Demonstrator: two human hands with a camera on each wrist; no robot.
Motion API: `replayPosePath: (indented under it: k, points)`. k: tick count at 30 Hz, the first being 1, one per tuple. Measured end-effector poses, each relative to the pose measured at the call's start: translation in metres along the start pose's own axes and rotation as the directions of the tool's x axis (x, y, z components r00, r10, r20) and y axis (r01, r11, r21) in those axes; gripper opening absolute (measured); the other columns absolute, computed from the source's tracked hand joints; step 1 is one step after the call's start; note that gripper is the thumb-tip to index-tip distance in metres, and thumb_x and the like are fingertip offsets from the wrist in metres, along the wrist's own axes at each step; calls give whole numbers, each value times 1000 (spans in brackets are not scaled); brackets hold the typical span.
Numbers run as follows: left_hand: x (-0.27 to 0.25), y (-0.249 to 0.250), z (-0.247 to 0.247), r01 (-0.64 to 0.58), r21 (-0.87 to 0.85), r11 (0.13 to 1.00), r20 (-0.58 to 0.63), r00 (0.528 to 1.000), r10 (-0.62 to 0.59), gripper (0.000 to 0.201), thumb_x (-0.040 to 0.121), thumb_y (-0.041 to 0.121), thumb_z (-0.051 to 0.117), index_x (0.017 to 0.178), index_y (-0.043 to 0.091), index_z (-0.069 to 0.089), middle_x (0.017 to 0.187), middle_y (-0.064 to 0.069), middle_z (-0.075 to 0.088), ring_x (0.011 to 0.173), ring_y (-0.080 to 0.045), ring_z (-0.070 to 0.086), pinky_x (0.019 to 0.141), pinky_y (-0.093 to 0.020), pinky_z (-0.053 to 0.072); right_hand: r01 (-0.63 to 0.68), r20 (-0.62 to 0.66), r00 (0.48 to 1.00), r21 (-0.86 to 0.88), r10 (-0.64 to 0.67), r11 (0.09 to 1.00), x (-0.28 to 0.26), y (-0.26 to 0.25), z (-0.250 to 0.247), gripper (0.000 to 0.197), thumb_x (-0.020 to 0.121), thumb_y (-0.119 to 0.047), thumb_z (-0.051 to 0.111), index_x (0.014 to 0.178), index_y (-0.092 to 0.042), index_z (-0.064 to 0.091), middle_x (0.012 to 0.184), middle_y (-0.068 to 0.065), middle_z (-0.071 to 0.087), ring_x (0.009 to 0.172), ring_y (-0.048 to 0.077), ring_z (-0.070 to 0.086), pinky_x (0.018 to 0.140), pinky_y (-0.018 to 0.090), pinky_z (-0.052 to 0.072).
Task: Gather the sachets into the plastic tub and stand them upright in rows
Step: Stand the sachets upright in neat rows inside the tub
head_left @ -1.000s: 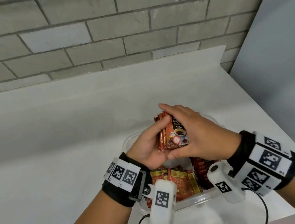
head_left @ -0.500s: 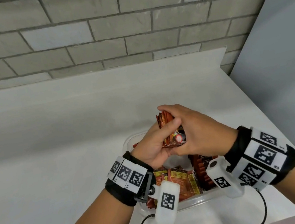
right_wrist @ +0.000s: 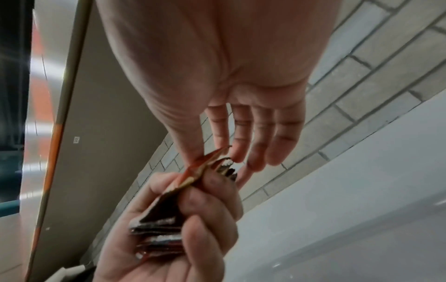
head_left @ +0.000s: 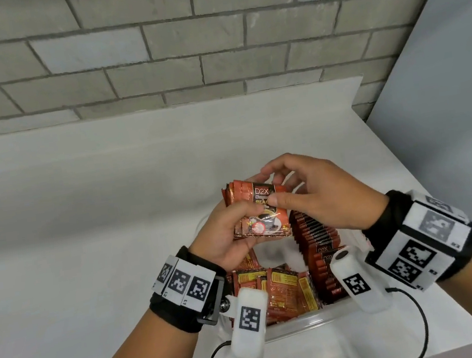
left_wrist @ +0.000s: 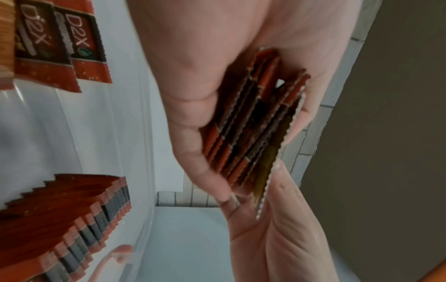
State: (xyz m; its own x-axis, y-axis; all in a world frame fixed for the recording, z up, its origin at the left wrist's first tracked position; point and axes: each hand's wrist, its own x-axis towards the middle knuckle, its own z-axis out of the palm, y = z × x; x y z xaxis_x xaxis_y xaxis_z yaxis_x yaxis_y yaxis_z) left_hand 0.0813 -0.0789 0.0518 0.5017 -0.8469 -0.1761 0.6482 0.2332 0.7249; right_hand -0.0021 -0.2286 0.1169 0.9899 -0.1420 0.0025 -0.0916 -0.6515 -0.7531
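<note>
- Left hand point(head_left: 224, 235): clamped on a stack point(head_left: 259, 212) of sachets held face-up above the tub point(head_left: 298, 326); thumb across the front, fingers behind
- Right hand point(head_left: 319, 197): fingers loosely spread over the stack's top edge; the right wrist view shows thumb and forefinger touching the corner of the front sachet, whether pinching it or only touching cannot be told
- Tub: clear plastic, near the surface's front right corner; a row point(head_left: 319, 255) of sachets stands on edge along its right side, loose sachets point(head_left: 278, 291) lie flat at its near side, bare floor shows between
- Step in hand (judged): squaring the stack before it goes in upright
- Doing it well: the left wrist view shows the serrated edges stepped and uneven, so tap or press them level while the left hand keeps firm side pressure; keep all faces turned one way
- Placement: lower the stack on edge into the bare floor beside the standing row, leaning it against that row so nothing topples
- Risk: foil faces are probably slick; a slack grip may let the stack fan out
</note>
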Motion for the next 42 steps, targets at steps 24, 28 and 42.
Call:
replayPosePath:
  k: [24, 28, 42]
  points:
    - [-4, 8, -6, 17, 226, 974, -125, 992, 12, 59, 68, 7, 66, 126, 16, 55, 103, -10, 71, 90, -26, 69, 74, -37, 58, -23, 58, 998, -91, 28, 996, 21, -6, -6, 7, 81, -16, 74, 81, -22, 71, 70, -14, 65, 64, -6, 57, 62, 7, 44]
    - [-10, 23, -19, -69, 158, 985, -265, 958, 109, 53, 74, 21, 74, 123, 21, 53, 99, -12, 63, 85, -24, 66, 73, -37, 58, -75, 67, 994, -122, 83, 990, 24, -1, -24, 12, 78, -17, 76, 77, -26, 69, 73, -12, 69, 66, -4, 62, 62, 6, 43]
    - [-27, 29, -42, -157, 31, 987, -387, 909, 157, 54, 71, 27, 63, 123, 19, 56, 78, -5, 66, 62, -18, 64, 65, -30, 58, -33, 264, 928, -648, 265, 761, 54, 24, 19, 12, 86, -19, 64, 95, -17, 72, 92, -3, 66, 84, 15, 60, 72, 26, 46]
